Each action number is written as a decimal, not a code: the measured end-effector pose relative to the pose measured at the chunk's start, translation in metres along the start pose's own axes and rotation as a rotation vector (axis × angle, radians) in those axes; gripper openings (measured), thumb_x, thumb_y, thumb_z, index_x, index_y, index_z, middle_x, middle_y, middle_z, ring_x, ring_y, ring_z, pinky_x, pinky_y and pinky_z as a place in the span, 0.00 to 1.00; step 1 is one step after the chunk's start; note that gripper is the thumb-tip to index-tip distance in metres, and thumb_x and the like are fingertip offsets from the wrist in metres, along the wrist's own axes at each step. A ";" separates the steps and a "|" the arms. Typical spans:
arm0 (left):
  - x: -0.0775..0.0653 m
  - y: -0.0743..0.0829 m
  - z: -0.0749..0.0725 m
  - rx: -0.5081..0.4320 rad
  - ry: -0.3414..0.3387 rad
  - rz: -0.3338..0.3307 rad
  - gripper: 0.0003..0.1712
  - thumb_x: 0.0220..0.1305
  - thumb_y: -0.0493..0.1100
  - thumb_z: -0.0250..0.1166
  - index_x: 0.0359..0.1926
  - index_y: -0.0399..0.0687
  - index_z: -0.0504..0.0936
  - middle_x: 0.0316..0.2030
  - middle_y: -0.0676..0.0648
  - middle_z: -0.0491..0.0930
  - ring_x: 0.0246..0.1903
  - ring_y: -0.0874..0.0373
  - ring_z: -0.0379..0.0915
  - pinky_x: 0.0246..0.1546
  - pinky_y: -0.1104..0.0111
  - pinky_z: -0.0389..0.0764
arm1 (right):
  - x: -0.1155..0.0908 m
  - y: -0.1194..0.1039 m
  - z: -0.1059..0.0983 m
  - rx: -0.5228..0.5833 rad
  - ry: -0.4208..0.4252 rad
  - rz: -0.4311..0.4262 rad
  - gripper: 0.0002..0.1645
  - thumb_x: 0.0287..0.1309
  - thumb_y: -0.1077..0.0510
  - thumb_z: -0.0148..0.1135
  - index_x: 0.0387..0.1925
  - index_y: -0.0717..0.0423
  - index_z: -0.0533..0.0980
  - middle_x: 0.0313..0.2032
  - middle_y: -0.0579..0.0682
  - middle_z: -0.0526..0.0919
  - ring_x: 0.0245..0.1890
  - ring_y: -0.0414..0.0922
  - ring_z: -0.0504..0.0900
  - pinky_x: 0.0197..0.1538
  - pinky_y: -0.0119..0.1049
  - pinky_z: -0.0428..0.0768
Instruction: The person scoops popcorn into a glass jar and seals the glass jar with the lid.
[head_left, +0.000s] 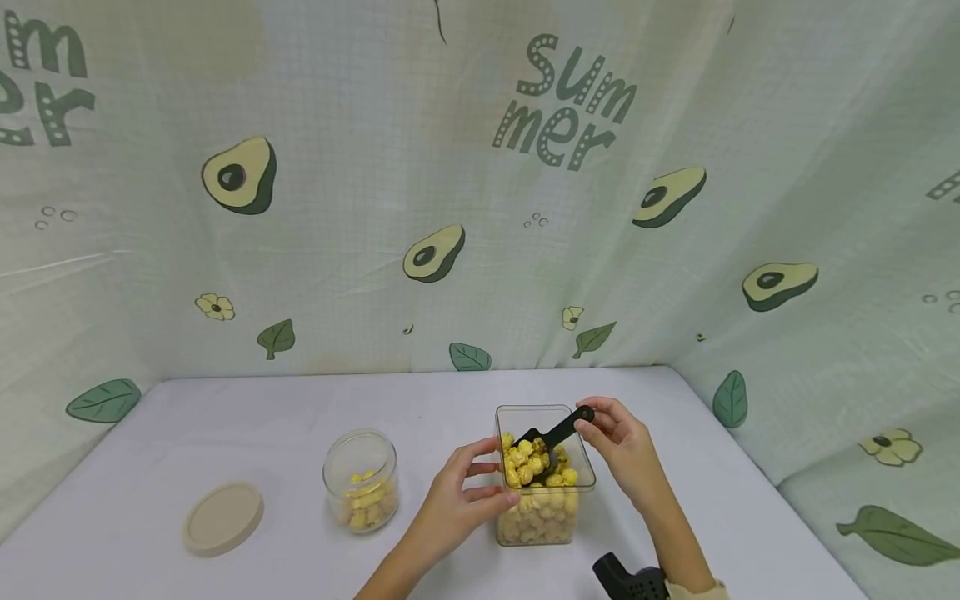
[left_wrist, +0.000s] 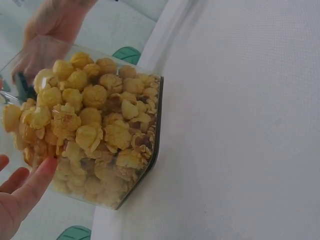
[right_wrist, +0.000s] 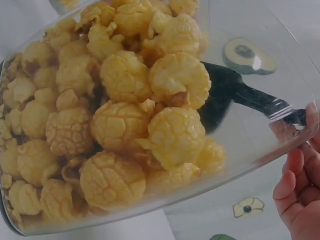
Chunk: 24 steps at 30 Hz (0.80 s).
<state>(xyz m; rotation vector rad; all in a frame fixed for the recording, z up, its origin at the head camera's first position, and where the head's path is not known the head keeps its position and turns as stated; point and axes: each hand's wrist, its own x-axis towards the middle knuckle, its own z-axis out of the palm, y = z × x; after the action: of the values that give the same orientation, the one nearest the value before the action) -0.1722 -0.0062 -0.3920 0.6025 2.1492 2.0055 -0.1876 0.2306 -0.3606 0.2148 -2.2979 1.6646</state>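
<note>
clear angular container [head_left: 579, 489], bumpy round popcorn [head_left: 519, 457]; right grip [head_left: 618, 435] pinches smooth black scoop [head_left: 562, 429]; left grip [head_left: 462, 492] wide, touching container

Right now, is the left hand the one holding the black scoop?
No, the right hand pinches the handle of the black scoop, while the left hand is on the clear container.

A makeshift booth was suggested: a white table [head_left: 262, 433] was closed in by cloth [head_left: 337, 125] printed with avocados [head_left: 239, 175] and leaves [head_left: 103, 401]; the room beyond was hidden.
</note>
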 end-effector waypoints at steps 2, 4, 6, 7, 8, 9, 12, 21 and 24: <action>0.000 0.000 0.000 -0.003 0.002 -0.001 0.40 0.53 0.44 0.70 0.65 0.43 0.63 0.62 0.40 0.62 0.56 0.47 0.67 0.49 0.71 0.80 | 0.000 -0.001 -0.001 -0.014 -0.010 -0.016 0.17 0.61 0.60 0.58 0.49 0.64 0.71 0.33 0.35 0.82 0.35 0.34 0.80 0.41 0.22 0.78; 0.000 0.000 0.000 -0.004 0.004 -0.004 0.40 0.53 0.45 0.70 0.65 0.43 0.63 0.62 0.40 0.62 0.56 0.47 0.67 0.49 0.71 0.80 | 0.001 -0.002 -0.002 -0.008 -0.008 -0.024 0.17 0.61 0.60 0.58 0.49 0.65 0.71 0.33 0.34 0.82 0.35 0.33 0.79 0.41 0.22 0.78; 0.000 -0.001 0.000 -0.005 0.002 -0.008 0.40 0.53 0.45 0.70 0.65 0.44 0.63 0.62 0.41 0.62 0.56 0.47 0.67 0.48 0.71 0.80 | 0.001 -0.003 -0.003 -0.002 -0.002 -0.031 0.17 0.61 0.60 0.58 0.49 0.65 0.70 0.33 0.33 0.82 0.34 0.31 0.78 0.41 0.21 0.78; 0.000 0.000 0.000 -0.005 0.000 -0.010 0.40 0.53 0.46 0.70 0.65 0.44 0.63 0.62 0.41 0.62 0.56 0.48 0.67 0.48 0.70 0.80 | 0.001 -0.004 -0.004 0.003 -0.001 -0.035 0.17 0.61 0.61 0.58 0.49 0.65 0.70 0.33 0.32 0.81 0.34 0.31 0.78 0.41 0.21 0.79; 0.000 0.000 0.000 -0.003 -0.001 -0.011 0.40 0.53 0.46 0.70 0.65 0.44 0.63 0.62 0.41 0.62 0.56 0.48 0.67 0.48 0.70 0.80 | 0.000 -0.004 -0.005 0.009 -0.002 -0.039 0.17 0.61 0.61 0.58 0.49 0.66 0.70 0.33 0.33 0.81 0.33 0.31 0.77 0.41 0.21 0.79; 0.000 0.000 0.000 -0.003 -0.002 -0.011 0.40 0.53 0.47 0.70 0.65 0.44 0.63 0.62 0.41 0.62 0.56 0.48 0.67 0.48 0.70 0.80 | 0.000 -0.005 -0.006 0.010 -0.004 -0.046 0.16 0.61 0.62 0.57 0.49 0.66 0.70 0.33 0.33 0.81 0.33 0.32 0.77 0.40 0.21 0.79; 0.000 0.000 0.000 -0.004 -0.006 -0.012 0.40 0.54 0.47 0.70 0.65 0.44 0.63 0.62 0.41 0.62 0.56 0.48 0.67 0.48 0.70 0.81 | -0.001 -0.006 -0.007 0.000 -0.024 -0.061 0.16 0.62 0.62 0.57 0.49 0.67 0.70 0.33 0.34 0.81 0.33 0.32 0.77 0.41 0.21 0.78; 0.000 0.001 0.001 0.007 0.002 -0.018 0.40 0.53 0.47 0.70 0.65 0.45 0.63 0.62 0.41 0.62 0.56 0.47 0.67 0.49 0.69 0.80 | -0.002 -0.008 0.000 -0.100 0.080 -0.007 0.16 0.58 0.58 0.62 0.47 0.61 0.73 0.33 0.41 0.84 0.34 0.33 0.74 0.37 0.24 0.73; 0.000 0.001 0.001 0.006 0.003 -0.012 0.40 0.53 0.46 0.70 0.65 0.45 0.63 0.62 0.41 0.62 0.56 0.47 0.68 0.49 0.69 0.80 | -0.002 -0.008 0.004 -0.149 0.145 -0.003 0.16 0.57 0.57 0.63 0.46 0.59 0.74 0.34 0.48 0.85 0.32 0.33 0.72 0.32 0.26 0.71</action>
<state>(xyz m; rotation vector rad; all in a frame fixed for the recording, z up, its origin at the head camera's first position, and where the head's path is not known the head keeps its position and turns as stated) -0.1716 -0.0056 -0.3914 0.5859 2.1558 1.9959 -0.1837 0.2244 -0.3554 0.0627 -2.2968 1.4487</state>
